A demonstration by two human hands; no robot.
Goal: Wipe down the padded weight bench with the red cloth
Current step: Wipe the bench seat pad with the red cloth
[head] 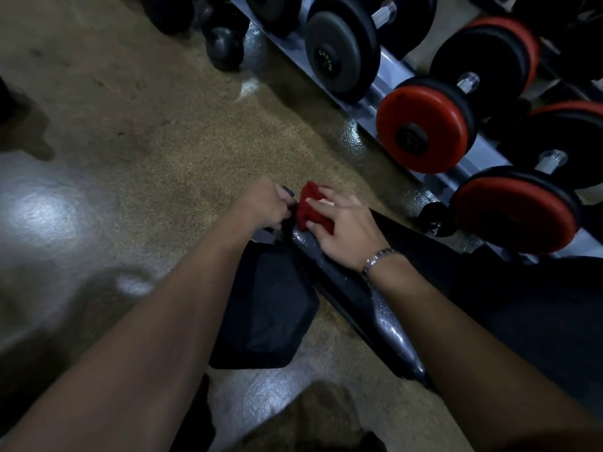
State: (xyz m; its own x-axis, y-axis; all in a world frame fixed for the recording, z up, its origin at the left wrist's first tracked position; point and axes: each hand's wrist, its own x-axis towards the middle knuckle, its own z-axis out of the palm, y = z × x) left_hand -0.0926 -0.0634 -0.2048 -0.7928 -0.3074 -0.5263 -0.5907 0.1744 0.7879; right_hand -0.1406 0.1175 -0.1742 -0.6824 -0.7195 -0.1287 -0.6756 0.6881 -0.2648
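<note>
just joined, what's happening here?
A person is cleaning a weight bench. The right hand holds the bunched red cloth against the bench's far end. The left hand is curled right beside it; what it grips is unclear. A dumbbell rack stands alongside on the right.
</note>
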